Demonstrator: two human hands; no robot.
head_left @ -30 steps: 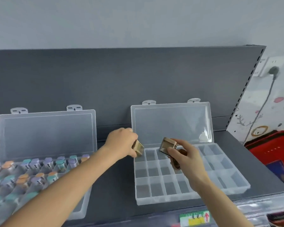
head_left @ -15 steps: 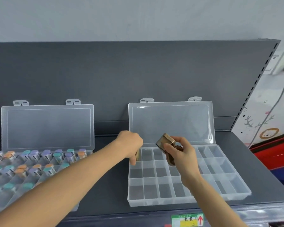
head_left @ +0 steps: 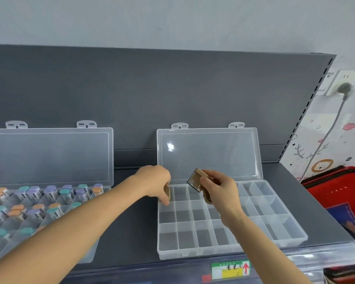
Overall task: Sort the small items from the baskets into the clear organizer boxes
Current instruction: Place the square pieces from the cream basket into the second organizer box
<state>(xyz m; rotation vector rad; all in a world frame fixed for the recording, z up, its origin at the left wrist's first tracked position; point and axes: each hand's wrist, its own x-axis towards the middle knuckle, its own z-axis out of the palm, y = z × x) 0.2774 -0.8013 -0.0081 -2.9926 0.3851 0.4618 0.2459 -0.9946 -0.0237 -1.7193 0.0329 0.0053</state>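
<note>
A clear organizer box [head_left: 275, 238] with its lid up stands on the dark shelf, its compartments bare. My left hand [head_left: 155, 182] pinches a small tan box [head_left: 167, 192] and holds it down in the far left compartment of the back row. My right hand [head_left: 218, 192] hovers over the back row and grips a small brown box [head_left: 195, 179] tilted up between thumb and fingers, with another tan piece [head_left: 207, 198] tucked under the palm.
A second clear organizer [head_left: 49, 156] at the left holds several small bottles with orange, purple and teal caps. A red basket [head_left: 336, 187] sits at the right edge. The dark shelf back panel rises behind the boxes; a price label marks the shelf's front edge.
My left hand has lowered its tan box from the organizer's back left corner down into the corner compartment. My right hand has stayed over the back row with its brown box.
</note>
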